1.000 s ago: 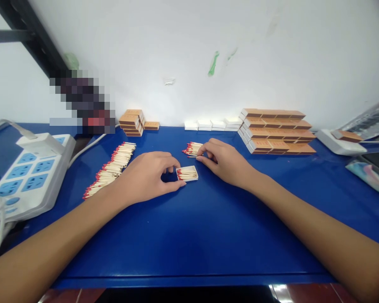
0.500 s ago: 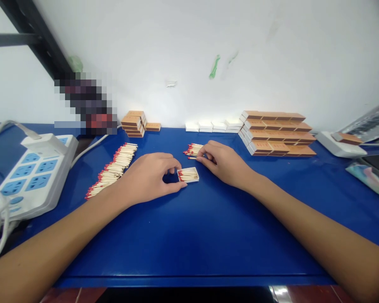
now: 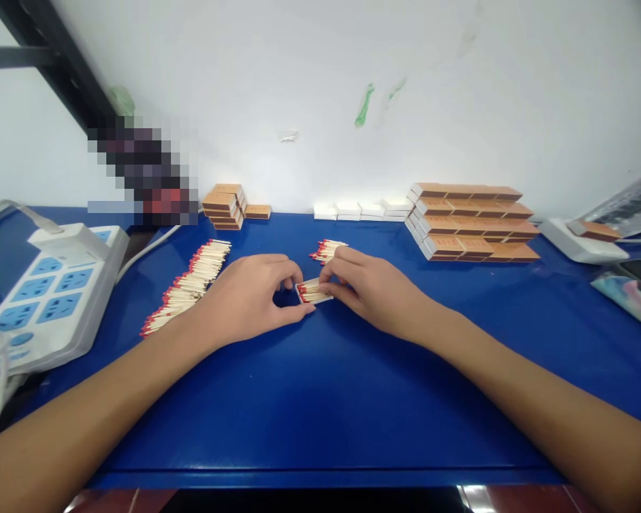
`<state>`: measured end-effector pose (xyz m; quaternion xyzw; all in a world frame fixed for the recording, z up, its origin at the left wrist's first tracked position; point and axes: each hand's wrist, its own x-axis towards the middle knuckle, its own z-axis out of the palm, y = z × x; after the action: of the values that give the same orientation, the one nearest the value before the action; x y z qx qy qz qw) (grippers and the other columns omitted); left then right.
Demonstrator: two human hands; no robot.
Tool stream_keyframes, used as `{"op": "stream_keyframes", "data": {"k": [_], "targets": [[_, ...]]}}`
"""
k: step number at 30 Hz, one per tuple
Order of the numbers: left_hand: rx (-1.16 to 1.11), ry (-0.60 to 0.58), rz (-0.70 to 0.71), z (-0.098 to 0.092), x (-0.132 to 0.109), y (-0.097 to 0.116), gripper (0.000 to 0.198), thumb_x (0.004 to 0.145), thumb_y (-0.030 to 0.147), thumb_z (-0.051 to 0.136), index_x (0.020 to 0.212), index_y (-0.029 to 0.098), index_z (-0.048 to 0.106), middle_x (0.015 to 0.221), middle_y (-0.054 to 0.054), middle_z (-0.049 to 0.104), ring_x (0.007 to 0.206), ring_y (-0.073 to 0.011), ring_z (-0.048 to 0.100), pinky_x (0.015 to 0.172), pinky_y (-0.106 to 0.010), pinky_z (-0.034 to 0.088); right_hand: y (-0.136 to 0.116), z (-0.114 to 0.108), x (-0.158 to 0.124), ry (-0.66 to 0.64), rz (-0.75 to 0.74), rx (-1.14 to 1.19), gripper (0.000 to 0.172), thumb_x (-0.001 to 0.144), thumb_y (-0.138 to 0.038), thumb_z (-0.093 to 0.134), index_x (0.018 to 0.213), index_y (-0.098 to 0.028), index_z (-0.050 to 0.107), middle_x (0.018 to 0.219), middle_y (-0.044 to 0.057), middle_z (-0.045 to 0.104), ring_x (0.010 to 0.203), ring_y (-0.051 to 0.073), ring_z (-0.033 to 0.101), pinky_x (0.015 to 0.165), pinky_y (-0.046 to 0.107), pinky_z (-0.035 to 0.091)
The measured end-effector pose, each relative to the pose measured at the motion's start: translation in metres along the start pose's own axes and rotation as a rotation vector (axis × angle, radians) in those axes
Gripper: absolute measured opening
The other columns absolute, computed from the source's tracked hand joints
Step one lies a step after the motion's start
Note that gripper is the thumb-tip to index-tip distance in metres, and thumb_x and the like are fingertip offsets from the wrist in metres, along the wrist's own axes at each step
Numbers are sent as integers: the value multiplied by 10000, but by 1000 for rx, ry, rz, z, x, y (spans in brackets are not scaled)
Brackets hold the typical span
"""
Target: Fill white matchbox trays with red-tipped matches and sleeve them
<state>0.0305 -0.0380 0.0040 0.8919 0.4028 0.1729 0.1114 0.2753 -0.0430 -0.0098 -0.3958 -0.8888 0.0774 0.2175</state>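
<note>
With your left hand (image 3: 251, 296) half curled, you hold the small tray (image 3: 318, 301), your right hand (image 3: 377, 291) bunched over its matches (image 3: 310, 291), any grip hidden.

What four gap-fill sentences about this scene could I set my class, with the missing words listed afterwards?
1. The matchsticks inside the open tray have ____ heads.
2. As pictured, the person's left grip is at the tray's ____ end.
3. The colour of the tabletop is ____.
4. The large stack of matchboxes stands toward the picture's ____ side.

Missing words: red; left; blue; right.
</note>
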Motion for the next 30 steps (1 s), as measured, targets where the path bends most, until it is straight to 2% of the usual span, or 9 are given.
{"op": "stream_keyframes", "data": {"k": [3,5,7,12,20,30], "targets": [[-10,0,-1,0,0,0,273,860,464,785,959,216,730,917,-9,726,849,-202,681,725,-314,475,11,1,1,81,2,84,89,1042,-240,592,1017,-198,666,948,39,618,747,157,535,688,287,394],[-21,-4,7,-1,0,0,254,858,446,789,957,220,733,916,-8,725,852,-200,681,727,-311,474,24,0,2,143,45,88,87,1031,-249,609,1004,-198,674,886,26,592,731,158,517,688,290,393],[-28,-10,9,-2,0,1,246,856,439,793,953,221,734,917,-9,724,851,-199,680,728,-310,473,35,0,3,148,112,52,66,1006,-239,636,986,-194,681,859,21,572,714,161,503,685,295,390],[-26,-10,10,-2,0,2,244,860,435,792,952,219,727,918,-9,723,839,-196,675,719,-311,470,45,5,4,74,181,-26,70,995,-235,636,959,-191,676,884,31,580,731,171,518,688,301,386],[-29,-7,22,-1,0,0,246,862,442,795,944,220,729,910,-4,715,827,-191,669,718,-318,469,39,6,3,-2,195,-105,107,1043,-254,545,986,-193,611,973,63,605,767,190,555,701,307,407],[-2,-25,10,-2,0,2,270,873,459,773,965,210,724,931,-22,732,853,-209,681,724,-321,476,31,1,3,-153,291,-171,133,1085,-269,480,1045,-186,576,1078,97,625,844,218,605,727,322,411]]}}
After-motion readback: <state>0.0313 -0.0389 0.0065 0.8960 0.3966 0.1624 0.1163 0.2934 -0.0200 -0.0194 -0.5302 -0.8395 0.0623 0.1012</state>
